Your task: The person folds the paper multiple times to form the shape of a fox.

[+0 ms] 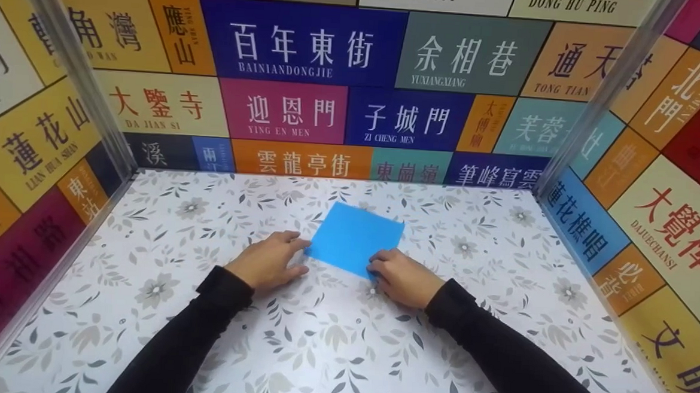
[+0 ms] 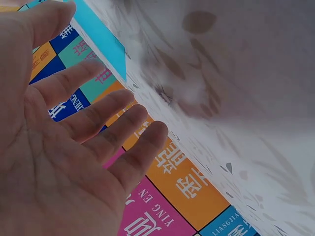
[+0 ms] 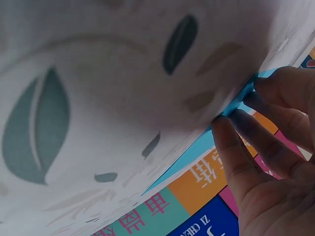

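Observation:
A blue square sheet of paper point(image 1: 354, 238) lies turned at a slight angle on the floral tabletop, between the two hands. My left hand point(image 1: 270, 261) is beside its left corner, fingers spread and relaxed, fingertips right at the paper's edge. In the left wrist view the left palm point(image 2: 59, 132) shows nothing held, with the blue paper point(image 2: 106, 39) beyond the fingers. My right hand point(image 1: 405, 277) pinches the near right corner with curled fingers. The right wrist view shows the fingertips of the right hand point(image 3: 270, 128) gathered at the edge of the paper point(image 3: 189, 157).
The tabletop point(image 1: 330, 351) has a white, grey-leaf floral pattern. Upright panels with colourful printed Chinese signs stand behind point(image 1: 304, 50), at left point(image 1: 35, 144) and at right point(image 1: 673, 195). Clear strips point(image 1: 594, 107) run along the corners.

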Demonstrator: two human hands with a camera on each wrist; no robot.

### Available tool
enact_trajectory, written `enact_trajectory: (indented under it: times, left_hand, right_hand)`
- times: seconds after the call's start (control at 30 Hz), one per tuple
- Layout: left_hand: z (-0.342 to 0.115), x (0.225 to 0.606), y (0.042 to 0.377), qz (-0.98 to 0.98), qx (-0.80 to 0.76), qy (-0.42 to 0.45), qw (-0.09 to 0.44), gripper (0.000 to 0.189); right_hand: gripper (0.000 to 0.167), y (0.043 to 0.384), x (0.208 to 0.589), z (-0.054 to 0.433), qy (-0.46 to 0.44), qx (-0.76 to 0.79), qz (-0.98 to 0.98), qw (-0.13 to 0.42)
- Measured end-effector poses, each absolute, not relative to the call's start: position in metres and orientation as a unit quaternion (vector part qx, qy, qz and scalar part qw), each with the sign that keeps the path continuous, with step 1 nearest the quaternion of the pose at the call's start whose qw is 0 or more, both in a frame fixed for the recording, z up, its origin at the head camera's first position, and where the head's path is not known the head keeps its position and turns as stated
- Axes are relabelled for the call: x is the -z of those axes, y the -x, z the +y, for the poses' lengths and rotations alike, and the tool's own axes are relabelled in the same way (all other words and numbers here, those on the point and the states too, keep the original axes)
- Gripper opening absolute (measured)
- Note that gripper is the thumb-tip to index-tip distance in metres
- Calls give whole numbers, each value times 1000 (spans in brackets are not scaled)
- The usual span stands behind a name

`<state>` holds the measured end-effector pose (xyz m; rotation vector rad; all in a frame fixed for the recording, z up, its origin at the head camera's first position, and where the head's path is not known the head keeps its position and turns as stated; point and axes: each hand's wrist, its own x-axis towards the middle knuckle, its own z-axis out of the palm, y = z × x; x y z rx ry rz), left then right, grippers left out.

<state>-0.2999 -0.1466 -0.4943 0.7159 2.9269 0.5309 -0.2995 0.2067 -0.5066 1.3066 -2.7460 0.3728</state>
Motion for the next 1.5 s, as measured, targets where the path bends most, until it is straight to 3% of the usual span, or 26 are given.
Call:
enact_trajectory:
  times: [0.83,1.5]
  left_hand:
    - [-134,493,297,957,-146,-241,60,59]
    - [-131,499,294,950,-149,-270,49,43]
  right_hand:
    - [26,272,510,180,-461,-116,-879,38]
    - [26,252,510,176,-466,-110,-878,29]
